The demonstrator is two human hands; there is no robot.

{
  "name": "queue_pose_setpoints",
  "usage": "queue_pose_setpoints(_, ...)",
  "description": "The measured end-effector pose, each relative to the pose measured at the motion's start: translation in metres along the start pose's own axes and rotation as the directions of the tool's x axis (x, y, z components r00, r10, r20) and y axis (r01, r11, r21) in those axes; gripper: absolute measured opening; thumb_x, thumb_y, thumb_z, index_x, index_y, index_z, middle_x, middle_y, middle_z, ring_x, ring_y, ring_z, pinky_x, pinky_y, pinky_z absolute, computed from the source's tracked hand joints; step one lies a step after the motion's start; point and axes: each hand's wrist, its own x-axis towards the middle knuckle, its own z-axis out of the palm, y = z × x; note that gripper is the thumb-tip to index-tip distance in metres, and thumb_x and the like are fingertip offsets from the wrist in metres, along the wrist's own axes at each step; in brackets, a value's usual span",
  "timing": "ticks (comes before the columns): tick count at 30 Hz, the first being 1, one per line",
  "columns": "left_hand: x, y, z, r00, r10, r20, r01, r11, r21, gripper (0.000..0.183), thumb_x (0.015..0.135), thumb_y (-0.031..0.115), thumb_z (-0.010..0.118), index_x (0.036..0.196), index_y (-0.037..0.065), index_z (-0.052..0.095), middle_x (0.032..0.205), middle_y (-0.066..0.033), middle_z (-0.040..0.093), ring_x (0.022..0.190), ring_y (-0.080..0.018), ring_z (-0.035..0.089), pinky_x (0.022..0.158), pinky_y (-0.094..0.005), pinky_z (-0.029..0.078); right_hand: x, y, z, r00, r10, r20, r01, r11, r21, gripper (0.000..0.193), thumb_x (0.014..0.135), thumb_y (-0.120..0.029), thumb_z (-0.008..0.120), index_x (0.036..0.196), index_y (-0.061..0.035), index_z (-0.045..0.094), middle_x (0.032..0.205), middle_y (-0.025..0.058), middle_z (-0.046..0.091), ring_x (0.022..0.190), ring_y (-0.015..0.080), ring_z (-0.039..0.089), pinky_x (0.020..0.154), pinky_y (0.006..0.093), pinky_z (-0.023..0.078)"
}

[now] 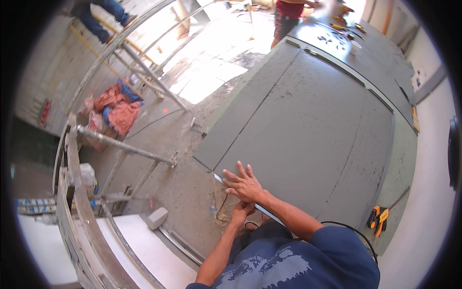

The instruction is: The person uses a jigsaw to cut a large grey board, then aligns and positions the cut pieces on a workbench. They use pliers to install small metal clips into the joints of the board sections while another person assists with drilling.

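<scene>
Bare concrete floor (185,195) spread out on the left beneath a frame of metal scaffolding (125,144), with a heap of reddish cloth (122,113) lying among its bars. On the right, beside a white wall (435,159), stood a greenish-grey surface (403,144) carrying a large grey panel (313,130). Toward its far end were scattered tools (341,30) and a white cup (355,47), and a co-worker in a red top (288,8) stood there.

The panel lay ahead of and to the right of both hands, which met it at its near edge, close to the near-left corner. A dark line (262,107) ran from that edge straight away toward the far end, slanting up to the right; its near end was just left of the right hand (244,185). That hand was spread wide, palm down on the panel, gripping nothing. The left hand (240,212) was lower, just below the edge, beside a pale strip (269,215) that followed it. Its fingers were curled, but whether they had hold of anything could not be told. Of the two, the right lay nearer the panel's middle and the line. An orange-and-black clamp (378,219) rested farther right.
</scene>
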Motion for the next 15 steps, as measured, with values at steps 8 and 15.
queue_pose_setpoints(8, 0.017, 0.009, -0.053, 0.971, -0.171, 0.168, 0.083, 0.897, 0.433, 0.053, 0.095, 0.036, 0.067, 0.137, 0.005, 0.057, 0.126, -0.0103, 0.066, 0.11, -0.0218, 0.066, 0.096, -0.039, 0.049, -0.013, 0.007, 0.004, 1.0, 0.024, -0.016, -0.024, 1.0, -0.004, 0.061, 0.102, -0.062, 0.034, 0.146, -0.0243, 0.052, 0.163, -0.0009, 0.028, 0.153, 0.0416, 0.007, 0.12, 0.0632, 0.013)
queue_pose_setpoints(15, 0.061, -0.025, -0.228, 0.99, -0.131, -0.05, 0.129, 0.71, 0.692, 0.043, 0.094, 0.034, 0.065, 0.124, 0.004, 0.068, 0.111, -0.0106, 0.073, 0.101, -0.0192, 0.07, 0.089, -0.0351, 0.053, -0.14, -0.005, -0.051, 0.986, 0.052, 0.16, -0.066, 0.994, 0.082, 0.042, 0.098, -0.045, 0.059, 0.125, -0.0156, 0.069, 0.158, -0.0002, 0.04, 0.151, 0.0359, 0.021, 0.119, 0.0591, 0.023)
